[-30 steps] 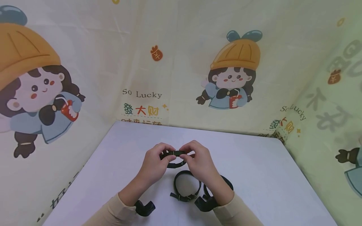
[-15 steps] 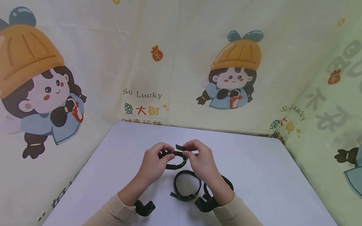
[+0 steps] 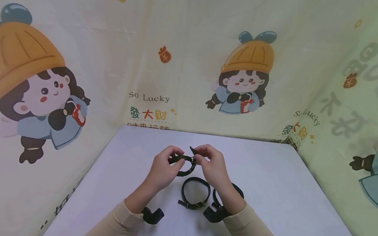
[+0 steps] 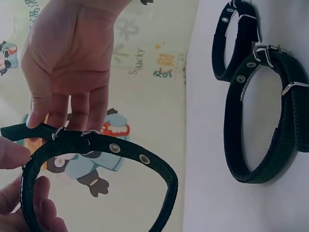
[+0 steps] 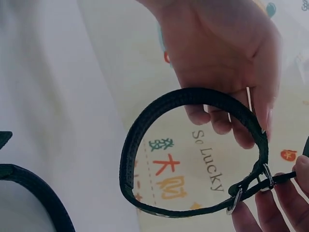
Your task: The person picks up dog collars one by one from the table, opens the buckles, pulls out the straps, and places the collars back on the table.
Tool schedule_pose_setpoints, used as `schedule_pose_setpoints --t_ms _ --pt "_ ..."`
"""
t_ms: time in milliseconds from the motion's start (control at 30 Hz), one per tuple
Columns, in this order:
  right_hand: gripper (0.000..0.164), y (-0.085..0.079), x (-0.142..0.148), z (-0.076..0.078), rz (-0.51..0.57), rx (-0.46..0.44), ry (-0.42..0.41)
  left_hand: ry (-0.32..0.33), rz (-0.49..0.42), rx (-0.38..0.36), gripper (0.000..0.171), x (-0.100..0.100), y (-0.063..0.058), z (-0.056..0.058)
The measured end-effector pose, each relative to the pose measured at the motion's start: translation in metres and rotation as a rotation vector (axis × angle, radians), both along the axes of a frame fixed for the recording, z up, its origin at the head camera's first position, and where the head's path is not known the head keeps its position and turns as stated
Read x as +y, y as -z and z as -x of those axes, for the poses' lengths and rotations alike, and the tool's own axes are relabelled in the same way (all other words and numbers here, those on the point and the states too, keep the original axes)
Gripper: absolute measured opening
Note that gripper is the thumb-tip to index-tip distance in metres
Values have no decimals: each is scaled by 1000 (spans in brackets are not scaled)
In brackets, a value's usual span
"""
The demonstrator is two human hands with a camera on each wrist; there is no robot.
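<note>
Both hands hold a dark green pet collar [image 3: 185, 173], buckled into a loop above the table. My left hand [image 3: 166, 167] pinches the band on its left side, thumb in front; in the left wrist view its fingers [image 4: 12, 153] lie at the lower left. At the buckle, my right hand [image 3: 215, 167] pinches the collar between thumb and fingers. The strap's free end [image 3: 193, 150] sticks up beside the right fingertips. Metal eyelets [image 4: 144, 159] dot the band, and the silver buckle [image 5: 267, 176] shows next to the right fingers.
Two more collars lie on the white table [image 3: 274, 183]: one looped collar [image 3: 193, 206] nearer me, another collar [image 3: 238, 190] partly hidden by the right forearm. Black wrist-worn devices [image 3: 153, 216] sit at both wrists. A printed cloth [image 3: 189, 72] hangs behind the table.
The strap's free end, first lying along the band, has come up and now points upward by the right fingers. The right hand has shifted slightly up and right, baring the buckle.
</note>
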State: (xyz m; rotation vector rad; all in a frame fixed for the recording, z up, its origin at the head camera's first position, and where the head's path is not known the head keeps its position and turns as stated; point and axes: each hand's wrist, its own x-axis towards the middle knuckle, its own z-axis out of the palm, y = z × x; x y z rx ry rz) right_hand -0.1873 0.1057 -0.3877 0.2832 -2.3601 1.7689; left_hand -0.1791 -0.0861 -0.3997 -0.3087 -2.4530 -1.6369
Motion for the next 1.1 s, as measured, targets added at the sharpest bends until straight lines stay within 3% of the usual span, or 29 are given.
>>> schedule_pose_setpoints --t_ms 367,667,1100 --pt "17 4 -4 -3 -14 10 31 4 96 138 29 11 -5 2" --pt "18 5 -2 -4 32 18 27 4 153 135 30 14 -3 3" --pt "15 6 4 0 251 -92 -42 10 174 146 24 14 -3 4"
